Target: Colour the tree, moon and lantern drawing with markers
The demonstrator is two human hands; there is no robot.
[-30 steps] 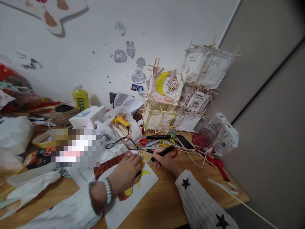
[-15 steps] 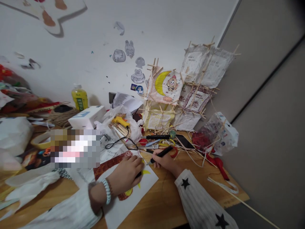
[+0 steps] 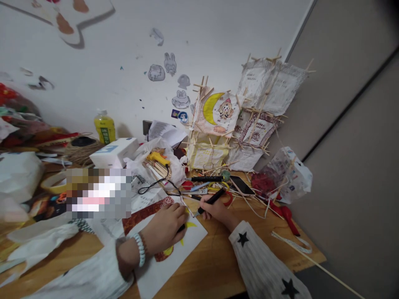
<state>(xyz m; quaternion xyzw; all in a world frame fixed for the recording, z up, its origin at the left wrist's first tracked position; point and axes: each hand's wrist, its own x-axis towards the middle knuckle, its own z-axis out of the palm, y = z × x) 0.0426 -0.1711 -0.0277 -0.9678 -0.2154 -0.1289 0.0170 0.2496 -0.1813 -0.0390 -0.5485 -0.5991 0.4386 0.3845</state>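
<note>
My right hand (image 3: 215,207) grips a black marker (image 3: 212,201), its tip down at the upper right edge of a sheet of white paper (image 3: 156,276). A thin dark wavy line runs along that edge up to the tip. The paper carries a drawing with a reddish-brown band (image 3: 146,214) and yellow shapes (image 3: 190,224). My left hand (image 3: 166,226) rests on the sheet with bent fingers and covers the drawing's middle. Between its thumb and fingers shows a small black piece (image 3: 181,228), which looks like a marker cap.
Beyond the paper lie another black marker (image 3: 207,179), scissors (image 3: 229,199), a phone (image 3: 242,185) and loose sticks. A stick-and-paper lantern frame (image 3: 218,112) stands against the wall. Further left are a plastic bag with a yellow glue gun (image 3: 158,158), a white box (image 3: 114,152) and a drink bottle (image 3: 105,126).
The marker tip has shifted slightly right and down along the paper's edge, and the dark line reaches a little further. My left hand stays in place.
</note>
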